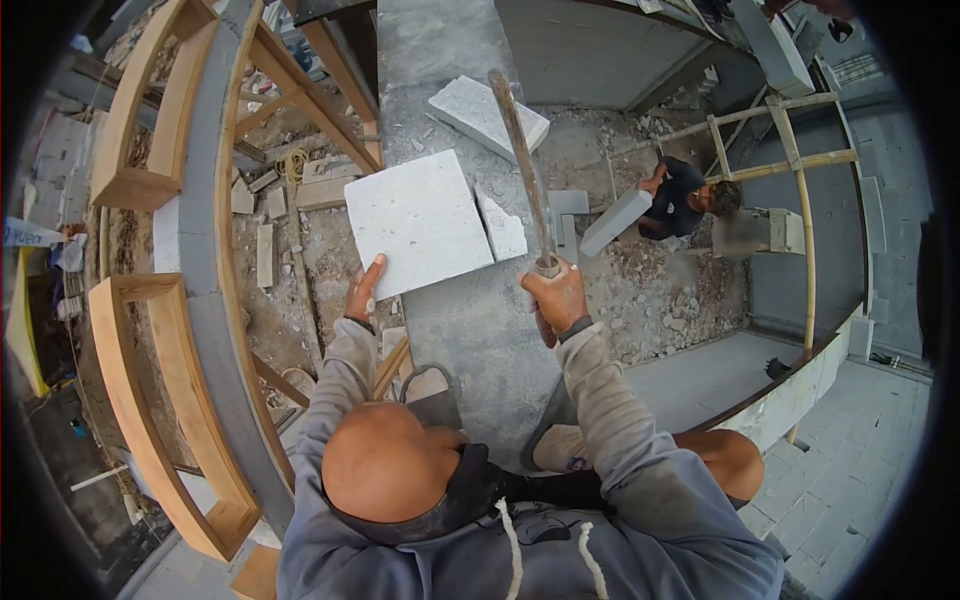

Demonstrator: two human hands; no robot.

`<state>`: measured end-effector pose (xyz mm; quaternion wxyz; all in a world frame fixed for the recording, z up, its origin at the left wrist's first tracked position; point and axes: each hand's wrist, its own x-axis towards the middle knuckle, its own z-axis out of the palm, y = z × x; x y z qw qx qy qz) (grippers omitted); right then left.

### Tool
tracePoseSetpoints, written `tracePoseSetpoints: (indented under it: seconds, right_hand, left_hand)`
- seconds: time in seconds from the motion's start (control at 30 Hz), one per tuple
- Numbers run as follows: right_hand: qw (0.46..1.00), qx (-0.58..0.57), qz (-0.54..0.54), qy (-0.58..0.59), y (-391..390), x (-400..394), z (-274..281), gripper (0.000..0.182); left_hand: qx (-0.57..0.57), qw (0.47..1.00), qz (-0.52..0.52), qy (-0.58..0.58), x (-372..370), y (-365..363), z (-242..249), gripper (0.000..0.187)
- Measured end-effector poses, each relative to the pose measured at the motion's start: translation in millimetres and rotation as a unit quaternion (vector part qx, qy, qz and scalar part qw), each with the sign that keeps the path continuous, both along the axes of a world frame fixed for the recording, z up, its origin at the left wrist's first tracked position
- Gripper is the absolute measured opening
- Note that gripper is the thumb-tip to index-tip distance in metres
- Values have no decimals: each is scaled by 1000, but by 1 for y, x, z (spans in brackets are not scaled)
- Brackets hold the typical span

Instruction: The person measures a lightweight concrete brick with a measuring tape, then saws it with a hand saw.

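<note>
The right hand (556,295) is clenched around the lower end of a long-handled tool (522,165); the shaft rises up and away from the hand, and its head cannot be made out. The left hand (364,292) lies with fingers extended, pressed against the near edge of a flat grey block (418,222) and steadying it without gripping. The block rests on top of a concrete wall (470,330), just ahead of the left hand and left of the tool. A narrow cut-off piece (502,228) lies touching the block's far side, between block and tool shaft. A second slab (487,115) lies further along the wall, beyond both hands.

Judged step: trimming the block, tool raised between strokes. The next stroke calls for the left hand to keep the block pinned, clear of the strike line. Another person (686,198) works on the rubble floor (650,290) below, well apart.
</note>
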<state>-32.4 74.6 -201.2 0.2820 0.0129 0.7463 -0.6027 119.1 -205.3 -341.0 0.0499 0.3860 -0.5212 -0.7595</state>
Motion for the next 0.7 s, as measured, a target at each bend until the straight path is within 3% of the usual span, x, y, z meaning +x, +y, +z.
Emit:
tracePoseSetpoints:
  seconds: [0.17, 0.27, 0.33, 0.5, 0.57, 0.7]
  right_hand:
    - [998, 41, -13, -38, 9, 7, -29, 18]
    - [993, 118, 17, 13, 28, -7, -39, 23]
    - [969, 212, 42, 118, 37, -16, -49, 25]
    - [941, 279, 79, 176, 12, -53, -10, 37]
    - [903, 313, 66, 286, -4, -73, -12, 49]
    - [918, 325, 132, 186, -50, -129, 7, 53]
  left_hand:
    - [57, 996, 62, 26, 6, -5, -10, 63]
    - [78, 996, 43, 17, 6, -20, 2, 60]
    - [94, 995, 38, 15, 9, -27, 8, 60]
    - [96, 995, 35, 13, 6, -21, 26, 64]
    - [94, 995, 40, 11, 2, -18, 33, 66]
    - [102, 994, 34, 6, 1, -19, 22, 71]
